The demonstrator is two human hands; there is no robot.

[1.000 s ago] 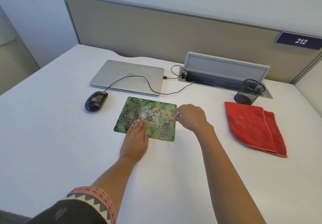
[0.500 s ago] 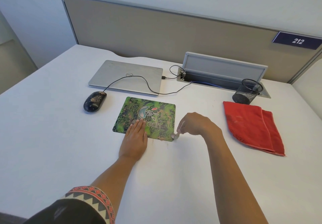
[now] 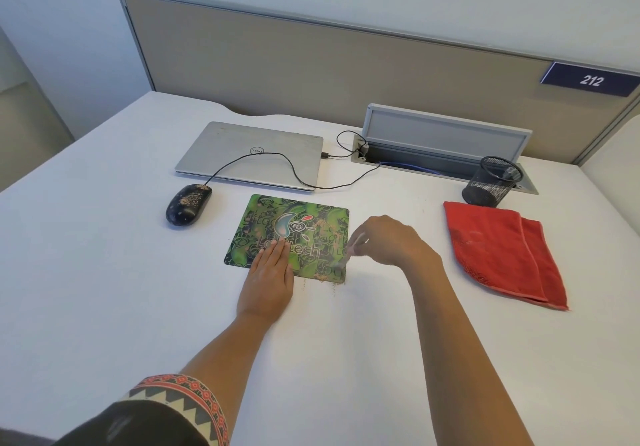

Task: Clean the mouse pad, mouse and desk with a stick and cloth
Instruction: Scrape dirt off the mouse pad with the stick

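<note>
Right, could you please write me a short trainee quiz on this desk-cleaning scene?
1. True or false: the left hand lies flat on the pad.
2. The cloth is: A in a hand; B on the pad; C untouched, right of the pad.
3. Fill in: the right hand pinches the ____.
Key: 1 true; 2 C; 3 stick.
</note>
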